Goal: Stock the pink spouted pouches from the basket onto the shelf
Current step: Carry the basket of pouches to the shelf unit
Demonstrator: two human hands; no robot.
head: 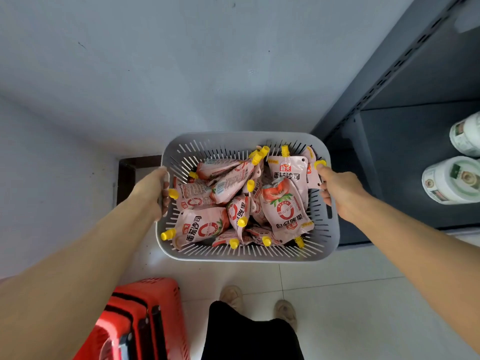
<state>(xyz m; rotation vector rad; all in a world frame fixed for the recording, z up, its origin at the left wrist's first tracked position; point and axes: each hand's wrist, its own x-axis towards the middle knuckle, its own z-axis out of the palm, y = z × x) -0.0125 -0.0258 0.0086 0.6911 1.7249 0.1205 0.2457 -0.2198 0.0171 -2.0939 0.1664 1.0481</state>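
Over pale tiles point(337, 294) I am gripping the basket point(233, 255) by both ends, left hand point(155, 190) and right hand point(337, 193) curled round its rim, pink pouches point(285, 206) lying heaped inside, the shelf point(415, 152) sitting right, nearer my right hand.

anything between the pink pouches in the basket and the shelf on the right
Nothing visible blocks the way from the pouches to the shelf; its board is bare beside the basket, white jars stand further right. The left hand and right hand both grip the basket rim, so neither is free.
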